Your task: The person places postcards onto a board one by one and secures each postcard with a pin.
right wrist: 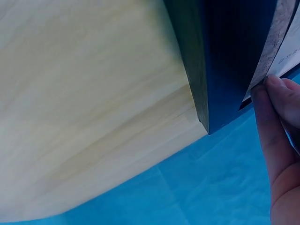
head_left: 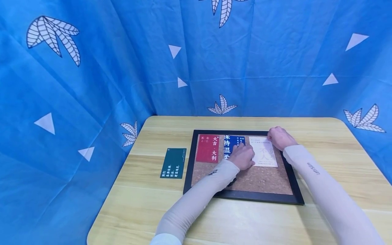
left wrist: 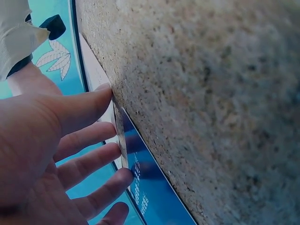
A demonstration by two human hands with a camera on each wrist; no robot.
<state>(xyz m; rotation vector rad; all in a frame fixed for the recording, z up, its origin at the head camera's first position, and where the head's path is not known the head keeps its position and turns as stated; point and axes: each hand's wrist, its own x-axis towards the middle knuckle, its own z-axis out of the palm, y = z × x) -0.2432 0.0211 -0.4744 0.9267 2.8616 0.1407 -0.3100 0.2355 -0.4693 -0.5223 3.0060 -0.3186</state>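
A white card point(head_left: 263, 152) with printed characters lies on the cork board point(head_left: 260, 180), which has a black frame point(head_left: 257, 195). My left hand point(head_left: 243, 156) is over the board between the blue card point(head_left: 230, 144) and the white one. In the left wrist view its thumb and loosely extended fingers touch near the white card's edge. My right hand point(head_left: 281, 137) is at the white card's upper right corner. Its thumb and index finger point(right wrist: 269, 117) pinch together there, and their tips hide the corner. A red card point(head_left: 207, 148) lies at the board's upper left.
A dark green card point(head_left: 173, 163) with white writing lies on the wooden table point(head_left: 137, 204), left of the frame. Small dots show at the top right corners of the red and blue cards. A blue patterned cloth point(head_left: 214, 68) hangs behind and to the left.
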